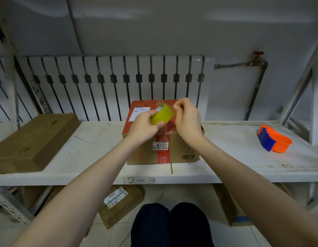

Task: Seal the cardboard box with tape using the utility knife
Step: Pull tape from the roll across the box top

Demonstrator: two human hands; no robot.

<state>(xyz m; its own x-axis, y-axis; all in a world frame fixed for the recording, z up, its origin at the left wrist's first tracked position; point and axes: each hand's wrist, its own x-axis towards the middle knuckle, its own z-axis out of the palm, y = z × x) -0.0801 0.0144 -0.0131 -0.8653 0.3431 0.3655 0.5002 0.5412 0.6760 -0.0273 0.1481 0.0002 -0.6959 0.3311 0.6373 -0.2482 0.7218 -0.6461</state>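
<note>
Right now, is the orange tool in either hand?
No, the orange tool lies on the shelf at far right, while the left hand grips the tape roll.

Both hands cover much of the cardboard box (pixel 179 150) top. The left hand (pixel 144 128) hides the near corner of the white shipping label (pixel 139 110), whose print is too small to read, and its fingers hide the near side of the tape roll (pixel 162 114). Whether the right hand (pixel 187 122) pinches anything between thumb and forefinger cannot be told. Just below the hands, the small characters under "8737" on the sticker (pixel 160 145) are illegible. Far to the left of the left hand, the flat carton (pixel 30 138) is cut off by the frame edge. Below the forearms, the shelf (pixel 243 177) partly hides a labelled parcel (pixel 119 205).
</note>
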